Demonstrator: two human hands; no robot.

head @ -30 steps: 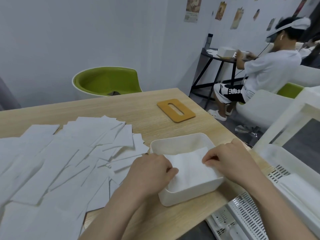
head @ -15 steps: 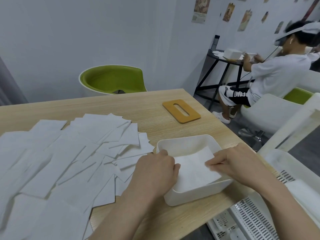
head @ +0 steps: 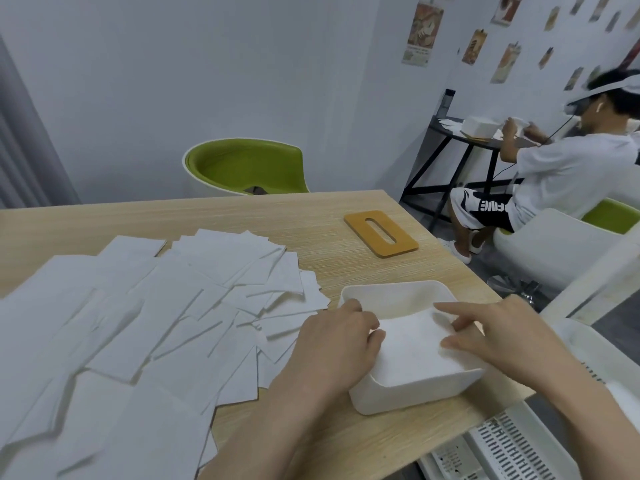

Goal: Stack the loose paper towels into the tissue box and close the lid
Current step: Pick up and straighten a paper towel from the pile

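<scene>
Your hands are both at the white tissue box, which sits near the front edge of the desk. Your left hand rests on the left side of the box, and its fingers curl down over the edge of the paper towel lying in the box. You cannot tell if it pinches the towel or only presses it. Your right hand is on the right side of the box. Its fingers are fairly straight and spread, and the tips touch the right edge of the same towel. The towel lies flat in the near part of the box. The far part of the box looks bare inside.

Just left of the box, lots of loose paper towels lie in a big messy pile on the desk, one over another. Some almost touch the box.

Behind the box, farther back on the desk, lies the tan lid with a long slot in it. It is well apart from the box, so the box has no lid on.

Past the far edge of the desk stands a green chair. To the right of the box and far back, another person sits at a small black table.
</scene>
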